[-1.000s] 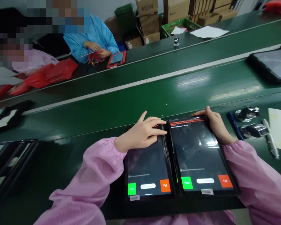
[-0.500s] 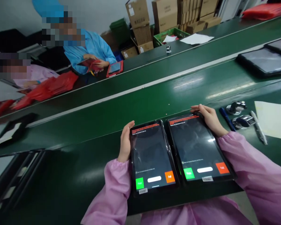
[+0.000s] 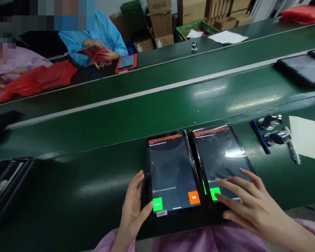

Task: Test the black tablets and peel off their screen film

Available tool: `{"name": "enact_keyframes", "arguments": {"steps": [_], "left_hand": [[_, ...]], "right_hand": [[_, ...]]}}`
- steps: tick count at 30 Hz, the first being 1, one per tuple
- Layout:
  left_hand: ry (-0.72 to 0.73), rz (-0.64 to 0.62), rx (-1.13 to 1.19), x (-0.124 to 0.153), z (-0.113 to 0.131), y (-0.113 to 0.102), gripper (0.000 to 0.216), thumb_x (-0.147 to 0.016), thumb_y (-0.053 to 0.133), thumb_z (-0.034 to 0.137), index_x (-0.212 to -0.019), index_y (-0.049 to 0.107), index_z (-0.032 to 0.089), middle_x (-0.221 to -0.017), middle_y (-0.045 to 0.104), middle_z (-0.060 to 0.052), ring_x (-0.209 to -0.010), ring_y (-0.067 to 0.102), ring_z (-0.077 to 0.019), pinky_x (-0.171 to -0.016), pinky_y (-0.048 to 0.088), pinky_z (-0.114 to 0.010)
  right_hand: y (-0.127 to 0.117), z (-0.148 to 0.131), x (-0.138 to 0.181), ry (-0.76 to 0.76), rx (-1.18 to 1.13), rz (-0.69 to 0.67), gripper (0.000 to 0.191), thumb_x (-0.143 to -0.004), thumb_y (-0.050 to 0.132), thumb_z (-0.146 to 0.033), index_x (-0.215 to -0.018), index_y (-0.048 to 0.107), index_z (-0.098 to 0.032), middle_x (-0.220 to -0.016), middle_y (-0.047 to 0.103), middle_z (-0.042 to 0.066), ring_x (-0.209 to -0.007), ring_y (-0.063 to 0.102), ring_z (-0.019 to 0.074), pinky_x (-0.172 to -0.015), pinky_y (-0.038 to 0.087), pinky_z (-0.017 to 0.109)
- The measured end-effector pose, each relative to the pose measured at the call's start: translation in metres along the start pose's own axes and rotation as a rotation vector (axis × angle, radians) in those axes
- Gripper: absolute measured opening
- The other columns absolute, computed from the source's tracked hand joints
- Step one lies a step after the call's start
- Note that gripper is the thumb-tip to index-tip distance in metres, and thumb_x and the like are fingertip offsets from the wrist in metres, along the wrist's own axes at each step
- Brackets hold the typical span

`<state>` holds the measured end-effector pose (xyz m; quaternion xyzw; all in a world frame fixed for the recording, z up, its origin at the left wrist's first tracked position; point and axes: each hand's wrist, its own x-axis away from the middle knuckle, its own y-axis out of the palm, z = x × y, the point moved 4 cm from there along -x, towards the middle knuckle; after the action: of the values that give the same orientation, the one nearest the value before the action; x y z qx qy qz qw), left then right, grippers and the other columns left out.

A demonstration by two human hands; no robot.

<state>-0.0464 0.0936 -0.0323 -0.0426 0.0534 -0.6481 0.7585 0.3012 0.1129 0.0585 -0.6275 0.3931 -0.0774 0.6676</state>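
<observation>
Overlapping glossy, rectangular tablet (image 3: 218, 159): splayed right hand (image 3: 253, 204).

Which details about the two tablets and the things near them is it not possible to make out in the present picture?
All in the head view:
- Right tablet: its lower right corner is hidden by the right hand.
- Left tablet: the print on its white label is too small to read.
- Pale sheet: cut off by the right edge.
- Dark stack: cut off by the left edge.
</observation>
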Motion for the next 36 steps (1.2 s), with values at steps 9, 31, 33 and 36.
{"name": "enact_keyframes", "arguments": {"steps": [9,31,33,36], "left_hand": [[-0.090,0.030,-0.102,0.015,-0.008,-0.002,0.061,-0.084,0.084,0.044,-0.141,0.064,0.034,-0.162,0.049,-0.009,-0.155,0.041,-0.0374,-0.126,0.040,-0.052],[0.554,-0.064,-0.756,-0.118,0.061,-0.001,0.024,-0.100,0.062,0.047,-0.114,0.081,0.043,-0.126,0.077,-0.005,-0.128,0.065,-0.0384,-0.127,0.002,-0.074],[0.583,-0.065,-0.810,-0.125,0.061,0.006,0.026,-0.102,0.060,0.047,-0.117,0.080,0.040,-0.128,0.076,-0.006,-0.128,0.065,-0.0369,-0.127,0.008,-0.074],[0.644,-0.114,-0.953,-0.131,0.059,0.021,0.032,-0.107,0.052,0.043,-0.124,0.077,0.032,-0.135,0.073,-0.011,-0.130,0.065,-0.0350,-0.125,0.017,-0.075]], "right_hand": [[-0.013,0.011,-0.015,0.008,-0.120,0.089,0.016,-0.104,0.059,-0.028,-0.098,0.074,-0.027,-0.095,0.079,0.001,-0.084,0.073,0.0221,-0.092,0.051,0.044],[0.024,0.087,-0.071,0.131,0.166,-0.004,0.039,-0.112,0.043,-0.033,-0.109,0.080,-0.023,-0.120,0.076,0.012,-0.100,0.069,0.0269,-0.082,0.054,0.043],[0.032,0.093,-0.077,0.133,0.170,0.003,0.039,-0.112,0.043,-0.032,-0.109,0.080,-0.022,-0.120,0.076,0.013,-0.100,0.069,0.0281,-0.081,0.054,0.044],[0.044,0.097,-0.083,0.130,0.176,-0.013,0.039,-0.112,0.042,-0.031,-0.108,0.080,-0.022,-0.121,0.075,0.014,-0.100,0.070,0.0302,-0.081,0.055,0.047]]}}
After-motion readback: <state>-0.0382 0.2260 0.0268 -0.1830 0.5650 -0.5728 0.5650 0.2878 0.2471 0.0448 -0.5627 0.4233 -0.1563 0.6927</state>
